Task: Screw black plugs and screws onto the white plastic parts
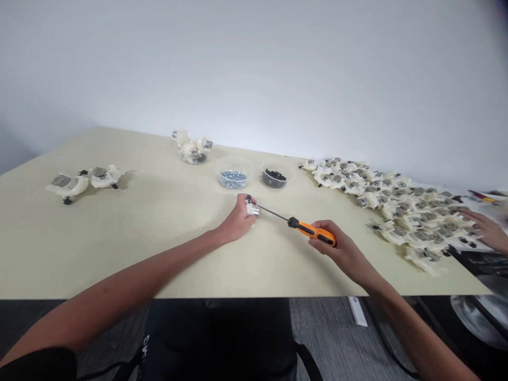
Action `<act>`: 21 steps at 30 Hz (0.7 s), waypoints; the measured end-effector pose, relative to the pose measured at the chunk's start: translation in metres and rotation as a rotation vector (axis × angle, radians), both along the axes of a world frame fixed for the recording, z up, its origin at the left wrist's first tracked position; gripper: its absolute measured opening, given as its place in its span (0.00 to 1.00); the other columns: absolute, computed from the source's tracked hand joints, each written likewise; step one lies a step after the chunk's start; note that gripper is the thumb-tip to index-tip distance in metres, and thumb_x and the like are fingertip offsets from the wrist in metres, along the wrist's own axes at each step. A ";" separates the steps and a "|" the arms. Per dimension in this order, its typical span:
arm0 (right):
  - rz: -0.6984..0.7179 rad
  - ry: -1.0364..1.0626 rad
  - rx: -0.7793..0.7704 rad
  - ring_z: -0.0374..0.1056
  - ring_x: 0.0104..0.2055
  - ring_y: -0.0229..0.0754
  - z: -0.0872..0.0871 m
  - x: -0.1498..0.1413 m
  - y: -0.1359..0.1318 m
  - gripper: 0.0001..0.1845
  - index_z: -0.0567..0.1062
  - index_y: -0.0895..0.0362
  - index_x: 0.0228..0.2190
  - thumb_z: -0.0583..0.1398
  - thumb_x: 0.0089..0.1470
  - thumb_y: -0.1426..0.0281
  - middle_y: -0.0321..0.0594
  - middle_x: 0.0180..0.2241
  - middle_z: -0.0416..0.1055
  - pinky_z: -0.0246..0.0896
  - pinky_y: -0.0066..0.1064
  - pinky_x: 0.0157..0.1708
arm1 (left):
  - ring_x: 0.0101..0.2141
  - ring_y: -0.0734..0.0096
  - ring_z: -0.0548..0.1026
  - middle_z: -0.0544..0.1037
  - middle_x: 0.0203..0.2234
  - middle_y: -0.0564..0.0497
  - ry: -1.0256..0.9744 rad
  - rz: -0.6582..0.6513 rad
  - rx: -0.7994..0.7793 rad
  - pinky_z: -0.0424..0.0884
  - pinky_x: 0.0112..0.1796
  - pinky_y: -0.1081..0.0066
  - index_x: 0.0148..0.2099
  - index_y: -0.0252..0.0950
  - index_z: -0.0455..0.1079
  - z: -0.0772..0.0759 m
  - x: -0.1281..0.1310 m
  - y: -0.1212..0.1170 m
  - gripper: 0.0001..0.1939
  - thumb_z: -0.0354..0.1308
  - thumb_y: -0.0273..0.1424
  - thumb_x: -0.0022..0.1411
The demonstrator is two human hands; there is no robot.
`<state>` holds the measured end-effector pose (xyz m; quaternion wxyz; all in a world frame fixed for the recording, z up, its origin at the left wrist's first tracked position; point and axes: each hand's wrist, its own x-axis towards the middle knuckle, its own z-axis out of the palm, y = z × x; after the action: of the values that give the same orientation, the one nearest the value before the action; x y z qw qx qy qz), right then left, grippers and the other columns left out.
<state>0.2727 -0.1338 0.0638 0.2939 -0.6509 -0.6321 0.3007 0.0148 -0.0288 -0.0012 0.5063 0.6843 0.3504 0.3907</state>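
Head camera looks down on a person working at a cream tabletop [138, 254], both forearms reaching in from the near edge. Near the middle, the left hand [237, 219] has a narrow, closed grip on a small white plastic housing [253, 210], much of it hidden by the fingers. The right hand [337, 248] holds an orange-and-black screwdriver [312, 232] in a full closed grip, its thin steel shaft [270, 211] running left to end at the housing. Farther back, two clear bowls stand side by side, one of silver screws [233, 179] and one of small black pieces [274, 179]. A white assembly [192, 148] sits beyond them, and two more white assemblies [85, 182] lie at left. A wide heap of white housings [408, 217] covers the right side, with a co-worker's hand [486, 230] at its far-right edge.
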 end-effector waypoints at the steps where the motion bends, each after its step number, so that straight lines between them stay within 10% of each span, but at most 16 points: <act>1: -0.038 -0.075 0.055 0.59 0.27 0.37 0.000 0.001 -0.001 0.20 0.68 0.53 0.43 0.62 0.52 0.56 0.35 0.27 0.66 0.54 0.30 0.28 | 0.29 0.75 0.62 0.61 0.37 0.51 0.005 -0.010 0.009 0.60 0.30 0.71 0.48 0.39 0.49 0.000 0.000 0.000 0.19 0.48 0.21 0.56; 10: 0.028 0.448 -0.348 0.46 0.18 0.30 -0.012 0.001 0.008 0.17 0.66 0.57 0.29 0.57 0.56 0.56 0.30 0.20 0.55 0.39 0.27 0.18 | 0.37 0.70 0.62 0.59 0.43 0.47 0.078 -0.031 0.341 0.61 0.41 0.65 0.48 0.38 0.49 -0.002 -0.006 -0.009 0.22 0.48 0.17 0.52; 17: -0.013 -0.238 0.250 0.65 0.32 0.42 -0.017 0.012 0.002 0.19 0.71 0.53 0.43 0.62 0.52 0.57 0.40 0.34 0.70 0.57 0.32 0.33 | 0.33 0.71 0.61 0.60 0.37 0.50 0.074 0.001 0.104 0.60 0.33 0.69 0.48 0.39 0.50 0.003 0.001 -0.009 0.18 0.48 0.21 0.56; 21: 0.088 -0.237 0.109 0.62 0.26 0.39 -0.012 0.006 0.000 0.16 0.74 0.54 0.35 0.59 0.54 0.55 0.38 0.27 0.69 0.53 0.31 0.28 | 0.35 0.70 0.61 0.60 0.41 0.48 0.070 0.018 0.246 0.61 0.37 0.67 0.48 0.38 0.51 0.003 -0.004 -0.010 0.21 0.48 0.18 0.53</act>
<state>0.2785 -0.1342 0.0519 0.2386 -0.6365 -0.7058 0.1994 0.0110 -0.0390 0.0021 0.4025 0.7512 0.3235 0.4111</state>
